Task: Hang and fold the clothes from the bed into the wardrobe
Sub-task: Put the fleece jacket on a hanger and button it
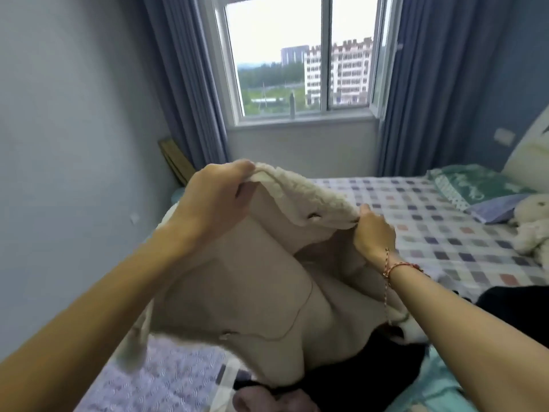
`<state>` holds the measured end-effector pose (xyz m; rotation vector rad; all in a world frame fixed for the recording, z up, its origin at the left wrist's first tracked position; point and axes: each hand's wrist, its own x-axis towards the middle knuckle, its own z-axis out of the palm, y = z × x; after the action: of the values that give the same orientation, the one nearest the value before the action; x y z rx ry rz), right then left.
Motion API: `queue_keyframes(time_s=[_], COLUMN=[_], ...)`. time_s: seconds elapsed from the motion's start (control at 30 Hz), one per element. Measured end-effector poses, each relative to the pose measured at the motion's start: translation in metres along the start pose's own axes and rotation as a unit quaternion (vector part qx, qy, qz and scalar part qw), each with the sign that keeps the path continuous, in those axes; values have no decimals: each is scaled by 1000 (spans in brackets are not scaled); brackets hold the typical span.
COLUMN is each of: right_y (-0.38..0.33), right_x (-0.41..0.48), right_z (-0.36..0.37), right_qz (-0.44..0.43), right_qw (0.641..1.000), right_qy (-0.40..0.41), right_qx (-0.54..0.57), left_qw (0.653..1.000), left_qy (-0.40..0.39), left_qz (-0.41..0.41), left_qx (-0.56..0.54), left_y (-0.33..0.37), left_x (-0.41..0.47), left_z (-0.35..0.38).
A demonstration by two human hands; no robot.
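Garment: beige jacket [246,281] with cream fleece lining, held up above the bed [416,221] by both hands; its lower part hangs down over dark clothing.
Collar: fleece collar edge [309,194] stretched between the two hands, a snap button showing just below it.
Left hand: left hand [217,200] — fingers and thumb pinch the upper-left end of the collar, raised higher than the other hand.
Right hand: right hand [374,233] — fingers curled round the right end of the collar; a red cord bracelet [401,267] circles the wrist.
Other clothes: black garment [368,361] lying on the bed beneath the jacket's hem; a pinkish item [252,401] at the bottom edge, too little in view to identify.
Bedding: checked sheet in grey, blue and pink squares; lilac cover [154,379] at near left; green patterned pillow [472,182] and a white plush toy [531,221] at the right.
Room: window [300,60] flanked by blue curtains [190,84], apartment buildings outside.
Wardrobe: out of view.
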<state>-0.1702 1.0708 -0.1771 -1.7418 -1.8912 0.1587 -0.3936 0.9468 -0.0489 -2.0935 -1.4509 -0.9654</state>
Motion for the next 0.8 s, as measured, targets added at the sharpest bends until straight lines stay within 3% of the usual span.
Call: queue_keyframes(time_s=[0.1, 0.23, 0.33, 0.4, 0.5, 0.53, 0.6, 0.67, 0.73, 0.8], right_y=[-10, -11, -9, -10, -21, -28, -43, -65, -90, -111], right_x=[4, -3, -31, -44, -60, -63, -76, -90, -100, -105], right_z=[-44, -83, -109, -125, -155, -160, -170, -175, -189, -218], right_qz=[21, 35, -14, -27, -44, -62, -116, -140, -166, -205], right_qw=[999, 988, 979, 963, 969, 969, 966, 962, 950, 933], right_qy=[6, -62, -46, -19, -24, -21, -25, -25, -19, 12], right_qx=[42, 135, 197, 267, 243, 238, 229, 232, 262, 296], left_qw=[998, 990, 989, 974, 893, 884, 906, 932, 953, 945], left_qy=[45, 98, 90, -4, -224, -276, -301, -246, -147, -20], left_qz=[15, 53, 1, -140, -244, -239, -245, -264, -263, -307], left_qx=[46, 84, 118, 180, 303, 292, 171, 47, -9, -109], left_y=[18, 51, 73, 77, 85, 89, 118, 154, 184, 190], left_x=[14, 34, 27, 13, -24, -35, -54, -59, -50, -31], left_z=[-55, -116, -143, -143, -129, -118, -96, -72, -59, -68])
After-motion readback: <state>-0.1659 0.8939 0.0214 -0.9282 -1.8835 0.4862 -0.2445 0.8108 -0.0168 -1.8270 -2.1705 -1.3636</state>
